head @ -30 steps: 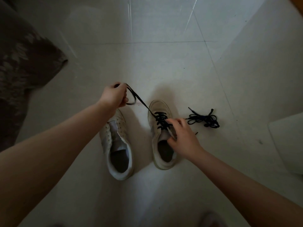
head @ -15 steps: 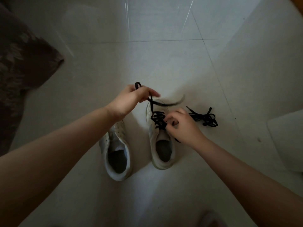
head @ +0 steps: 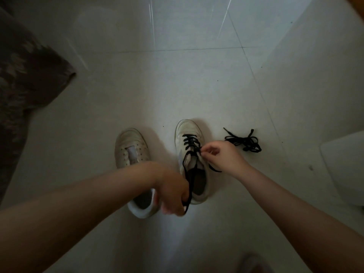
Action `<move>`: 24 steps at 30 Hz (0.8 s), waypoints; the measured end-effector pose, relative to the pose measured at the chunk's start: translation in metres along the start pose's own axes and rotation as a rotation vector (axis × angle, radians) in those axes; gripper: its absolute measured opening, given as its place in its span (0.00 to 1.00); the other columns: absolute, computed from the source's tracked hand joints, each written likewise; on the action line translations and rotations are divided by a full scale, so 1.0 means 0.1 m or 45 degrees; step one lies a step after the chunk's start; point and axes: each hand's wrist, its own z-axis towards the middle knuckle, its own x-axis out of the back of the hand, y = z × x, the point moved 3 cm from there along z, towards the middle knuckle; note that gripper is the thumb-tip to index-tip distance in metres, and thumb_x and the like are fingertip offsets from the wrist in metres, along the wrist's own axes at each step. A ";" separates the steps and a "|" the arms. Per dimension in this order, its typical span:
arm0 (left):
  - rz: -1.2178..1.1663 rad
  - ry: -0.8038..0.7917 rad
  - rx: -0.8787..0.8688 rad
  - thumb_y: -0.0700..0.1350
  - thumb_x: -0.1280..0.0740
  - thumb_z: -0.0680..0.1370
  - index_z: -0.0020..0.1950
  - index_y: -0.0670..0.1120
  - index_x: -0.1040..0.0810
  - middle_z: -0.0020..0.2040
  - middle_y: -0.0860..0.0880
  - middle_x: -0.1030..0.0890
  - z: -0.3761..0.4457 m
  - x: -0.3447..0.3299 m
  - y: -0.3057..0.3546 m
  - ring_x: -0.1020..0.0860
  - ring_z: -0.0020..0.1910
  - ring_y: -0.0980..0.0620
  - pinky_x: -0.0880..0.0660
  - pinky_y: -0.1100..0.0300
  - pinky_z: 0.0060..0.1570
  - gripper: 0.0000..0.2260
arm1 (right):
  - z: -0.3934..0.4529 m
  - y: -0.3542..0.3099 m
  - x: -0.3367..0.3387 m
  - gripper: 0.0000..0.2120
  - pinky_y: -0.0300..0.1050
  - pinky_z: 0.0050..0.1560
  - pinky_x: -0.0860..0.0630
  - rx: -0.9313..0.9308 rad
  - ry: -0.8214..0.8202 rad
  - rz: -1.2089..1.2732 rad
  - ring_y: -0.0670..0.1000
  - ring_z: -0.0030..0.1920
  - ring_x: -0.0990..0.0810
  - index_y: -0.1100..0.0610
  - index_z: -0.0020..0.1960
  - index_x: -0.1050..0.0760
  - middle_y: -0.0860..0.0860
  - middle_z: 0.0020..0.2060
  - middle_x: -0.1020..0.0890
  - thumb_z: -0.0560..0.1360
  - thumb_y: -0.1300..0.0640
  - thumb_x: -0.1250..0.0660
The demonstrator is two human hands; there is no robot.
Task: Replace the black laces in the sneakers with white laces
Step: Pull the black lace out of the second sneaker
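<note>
left sneaker (head: 131, 152) bare, its removed lace (head: 244, 141) far right; right sneaker (head: 192, 154) half-unlaced, left hand (head: 173, 196) gripping, right hand (head: 220, 154) pinching black lace (head: 190, 140); white laces unseen.

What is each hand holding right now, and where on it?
Both hold the black lace threaded in the right sneaker. The left hand grips its pulled-out free end; the right hand pinches it at the upper eyelets.
</note>
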 end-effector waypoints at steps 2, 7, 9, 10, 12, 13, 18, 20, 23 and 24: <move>0.158 -0.030 0.052 0.48 0.38 0.79 0.47 0.39 0.22 0.35 0.48 0.23 0.12 -0.11 0.02 0.24 0.32 0.53 0.23 0.55 0.47 0.12 | -0.01 -0.03 -0.01 0.06 0.43 0.44 0.24 0.001 0.024 0.093 0.50 0.40 0.21 0.49 0.44 0.21 0.46 0.37 0.20 0.71 0.58 0.28; 0.360 0.033 0.122 0.57 0.36 0.76 0.42 0.42 0.22 0.37 0.46 0.21 0.19 -0.10 -0.14 0.22 0.38 0.48 0.23 0.55 0.45 0.18 | -0.01 -0.02 -0.05 0.03 0.38 0.41 0.28 -0.043 0.056 0.079 0.42 0.34 0.25 0.52 0.43 0.21 0.42 0.32 0.22 0.71 0.58 0.28; 0.234 0.184 0.169 0.60 0.36 0.76 0.38 0.44 0.22 0.32 0.50 0.22 0.10 0.03 -0.17 0.24 0.32 0.53 0.27 0.63 0.36 0.19 | -0.01 -0.02 -0.05 0.02 0.37 0.41 0.29 -0.050 0.041 0.047 0.43 0.35 0.24 0.52 0.41 0.21 0.44 0.32 0.22 0.72 0.57 0.29; 0.218 0.366 0.182 0.61 0.37 0.76 0.36 0.46 0.25 0.30 0.51 0.24 0.04 0.12 -0.16 0.25 0.30 0.53 0.30 0.63 0.33 0.19 | -0.01 -0.04 -0.05 0.02 0.38 0.41 0.29 -0.055 0.022 0.019 0.46 0.37 0.23 0.52 0.41 0.22 0.46 0.34 0.21 0.72 0.57 0.29; 0.256 0.856 0.270 0.62 0.40 0.76 0.37 0.47 0.30 0.34 0.51 0.27 -0.02 0.29 -0.18 0.28 0.33 0.52 0.32 0.60 0.34 0.19 | 0.00 -0.08 -0.06 0.01 0.39 0.43 0.29 -0.086 -0.026 -0.056 0.49 0.42 0.22 0.54 0.43 0.23 0.49 0.38 0.20 0.73 0.57 0.32; 0.224 1.054 0.328 0.62 0.41 0.76 0.41 0.48 0.31 0.37 0.51 0.27 -0.04 0.33 -0.18 0.28 0.36 0.51 0.32 0.59 0.36 0.18 | 0.00 -0.12 -0.06 0.03 0.40 0.43 0.28 -0.112 -0.046 -0.097 0.50 0.44 0.21 0.56 0.45 0.22 0.50 0.40 0.20 0.73 0.56 0.32; 0.098 1.212 0.461 0.60 0.40 0.76 0.44 0.47 0.29 0.40 0.49 0.26 0.13 0.38 -0.16 0.27 0.37 0.50 0.34 0.60 0.33 0.16 | 0.02 -0.30 -0.03 0.10 0.48 0.42 0.29 -0.058 -0.186 -0.374 0.58 0.46 0.22 0.64 0.44 0.23 0.59 0.42 0.19 0.74 0.56 0.36; 0.156 1.239 0.494 0.57 0.40 0.77 0.43 0.46 0.29 0.39 0.48 0.26 0.16 0.39 -0.17 0.28 0.35 0.49 0.35 0.60 0.32 0.14 | 0.03 -0.37 0.03 0.10 0.48 0.46 0.29 0.093 -0.229 -0.563 0.57 0.49 0.24 0.62 0.50 0.25 0.57 0.48 0.22 0.75 0.55 0.38; 0.217 1.227 0.516 0.54 0.39 0.78 0.42 0.46 0.29 0.36 0.49 0.29 0.14 0.35 -0.19 0.29 0.34 0.50 0.35 0.60 0.32 0.12 | 0.06 -0.46 0.12 0.09 0.48 0.49 0.29 0.345 -0.248 -0.761 0.55 0.52 0.26 0.58 0.52 0.27 0.54 0.51 0.25 0.75 0.56 0.39; 0.220 1.225 0.520 0.53 0.39 0.78 0.43 0.46 0.30 0.35 0.50 0.30 0.13 0.35 -0.19 0.29 0.35 0.49 0.35 0.59 0.33 0.11 | 0.07 -0.47 0.14 0.08 0.49 0.50 0.28 0.372 -0.246 -0.754 0.55 0.52 0.26 0.58 0.52 0.27 0.54 0.51 0.25 0.75 0.56 0.39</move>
